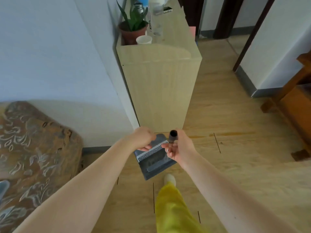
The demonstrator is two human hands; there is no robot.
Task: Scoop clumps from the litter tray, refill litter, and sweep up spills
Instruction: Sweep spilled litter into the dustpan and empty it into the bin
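A grey dustpan (155, 163) with a white comb strip across its top hangs above the wooden floor, in front of a light wood cabinet. My left hand (144, 138) grips the dustpan's upper left edge, fingers curled under it. My right hand (178, 147) holds a dark tubular handle (173, 136) that stands upright at the dustpan's top right, its open end towards the camera. No litter tray, scoop or litter shows in this view.
The light wood cabinet (161, 88) stands just ahead, with a potted plant (133, 27) and a white cup (144, 39) on top. A patterned sofa (33, 148) is at the left, dark wooden furniture (292, 105) at the right. My yellow-trousered leg (173, 207) is below.
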